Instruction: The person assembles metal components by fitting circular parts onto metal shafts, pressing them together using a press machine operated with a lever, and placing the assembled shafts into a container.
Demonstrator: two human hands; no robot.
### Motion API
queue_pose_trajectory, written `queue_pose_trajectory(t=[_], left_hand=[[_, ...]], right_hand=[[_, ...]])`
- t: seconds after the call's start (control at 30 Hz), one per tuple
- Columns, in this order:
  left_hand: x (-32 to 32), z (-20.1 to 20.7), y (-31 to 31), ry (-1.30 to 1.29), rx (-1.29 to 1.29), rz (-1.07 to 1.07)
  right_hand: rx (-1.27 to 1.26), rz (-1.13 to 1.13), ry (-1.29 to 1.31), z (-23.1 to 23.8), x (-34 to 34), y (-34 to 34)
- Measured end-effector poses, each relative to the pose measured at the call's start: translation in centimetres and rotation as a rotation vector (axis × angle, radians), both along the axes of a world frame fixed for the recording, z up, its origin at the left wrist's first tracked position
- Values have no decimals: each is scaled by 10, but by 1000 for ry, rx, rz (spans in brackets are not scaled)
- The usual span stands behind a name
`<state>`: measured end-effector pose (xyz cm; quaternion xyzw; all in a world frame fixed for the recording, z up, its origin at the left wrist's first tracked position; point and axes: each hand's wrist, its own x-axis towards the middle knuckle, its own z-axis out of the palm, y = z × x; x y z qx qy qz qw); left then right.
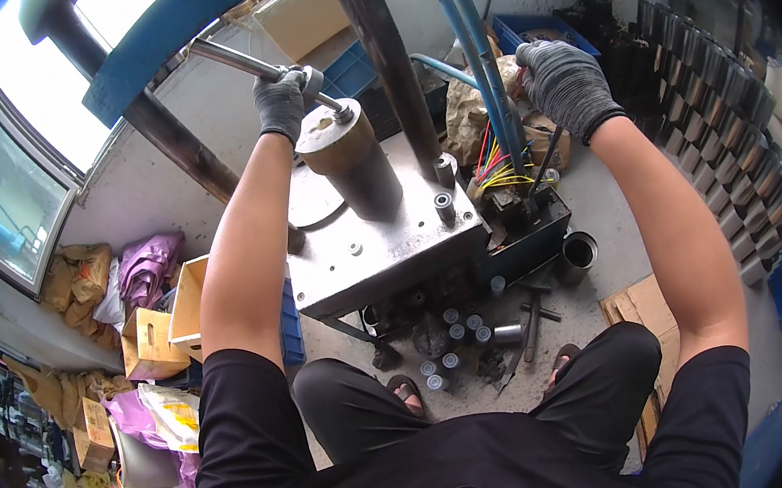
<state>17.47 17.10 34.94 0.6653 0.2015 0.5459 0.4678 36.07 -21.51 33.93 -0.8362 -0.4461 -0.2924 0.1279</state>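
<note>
My left hand (pixel 280 104), in a grey knit glove, is wrapped round a shiny steel rod (pixel 237 58) with a thick ring (pixel 311 82) beside my fingers. The rod slants over a thick upright metal cylinder (pixel 361 168), its thinner end near the cylinder's top. This cylinder stands on the steel plate (pixel 364 265) of a press with a blue frame (pixel 170 21). Over to the right, my right hand (pixel 568 83), gloved alike, is closed beside the blue pipes (pixel 487 62). A dark lever (pixel 547 161) rises toward its wrist; what its fingers hold is hidden.
Dark slanting columns (pixel 385 46) flank the cylinder. Yellow and red wires (pixel 505 175) spill over a machine box. Several small metal cylinders (pixel 451 360) and a hammer (pixel 533 323) lie on the floor by my feet. Stacked metal sleeves (pixel 713 126) line the right; wooden boxes (pixel 153 342) stand left.
</note>
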Motion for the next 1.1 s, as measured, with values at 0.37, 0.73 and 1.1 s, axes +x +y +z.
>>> queue_pose_trajectory(t=[0.37,0.73,1.1], left_hand=[[6,13,-10,173,153,70],[25,32,3,570,454,185],[22,22,3,374,312,145]], right_hand=[[-64,11,160,9,-10,-3],[-21,25,149,2,-32,-25],[-372,218,199,-58,-101,-155]])
